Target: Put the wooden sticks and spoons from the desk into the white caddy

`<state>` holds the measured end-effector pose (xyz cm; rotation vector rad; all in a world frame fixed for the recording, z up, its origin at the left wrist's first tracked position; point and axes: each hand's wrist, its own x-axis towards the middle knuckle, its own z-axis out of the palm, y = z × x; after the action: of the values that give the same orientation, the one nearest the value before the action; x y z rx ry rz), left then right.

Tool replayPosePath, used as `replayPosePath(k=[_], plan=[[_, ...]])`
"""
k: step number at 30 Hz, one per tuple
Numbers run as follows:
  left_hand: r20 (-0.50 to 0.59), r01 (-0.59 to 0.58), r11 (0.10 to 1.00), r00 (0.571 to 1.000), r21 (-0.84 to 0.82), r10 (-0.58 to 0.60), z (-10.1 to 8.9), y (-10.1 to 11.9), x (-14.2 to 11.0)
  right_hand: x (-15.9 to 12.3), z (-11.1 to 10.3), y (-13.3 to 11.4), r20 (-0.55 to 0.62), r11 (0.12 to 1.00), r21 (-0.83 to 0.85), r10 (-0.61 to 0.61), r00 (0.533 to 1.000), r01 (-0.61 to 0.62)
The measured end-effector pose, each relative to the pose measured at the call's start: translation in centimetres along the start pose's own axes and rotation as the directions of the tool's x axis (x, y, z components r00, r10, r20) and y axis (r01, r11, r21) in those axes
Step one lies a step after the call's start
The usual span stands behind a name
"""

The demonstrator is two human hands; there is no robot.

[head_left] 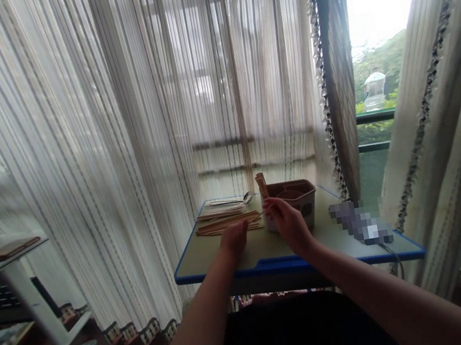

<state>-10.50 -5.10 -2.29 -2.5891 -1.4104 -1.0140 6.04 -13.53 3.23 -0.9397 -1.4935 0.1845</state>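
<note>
My left hand is closed above the table, just in front of a row of wooden chopsticks lying side by side. My right hand is closed in front of the left side of a utensil holder. A thin light stick, which looks like a chopstick, runs between the fingers of both hands. Several chopsticks stand upright just above my right fingers. Their lower ends are hidden, so whether they rest in the holder or in the hand cannot be told.
Behind the chopsticks lie a slotted metal spoon and other thin utensils. The table has a blue rim. On its right is a blurred-out item with a cable. Sheer curtains hang behind; a white desk stands at left.
</note>
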Motion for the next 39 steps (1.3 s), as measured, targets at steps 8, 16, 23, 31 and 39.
replayPosePath(k=[8,16,23,31,39], plan=[[0.103,0.015,0.997,0.994,0.08,-0.023,-0.3,0.7,-0.1,0.1,0.8,-1.0,0.099,0.998,0.045,-0.044,0.994,0.04],[0.174,0.01,0.991,0.984,0.136,-0.034,0.1,0.3,0.2,4.4,-3.3,-5.5,-0.04,0.98,-0.13,-0.159,0.986,0.152],[0.181,0.021,0.987,0.982,0.158,-0.049,0.3,0.3,0.2,9.9,-7.6,-7.4,-0.098,0.872,-0.426,-0.309,0.946,0.24],[0.152,0.062,0.991,0.985,0.121,-0.08,0.3,0.4,0.2,9.3,-5.6,-2.3,0.068,0.903,-0.408,-0.118,0.991,0.136],[0.14,0.089,0.99,0.985,0.114,-0.104,0.4,0.7,0.1,10.0,-3.4,1.7,0.106,0.812,-0.583,0.092,0.99,-0.014]])
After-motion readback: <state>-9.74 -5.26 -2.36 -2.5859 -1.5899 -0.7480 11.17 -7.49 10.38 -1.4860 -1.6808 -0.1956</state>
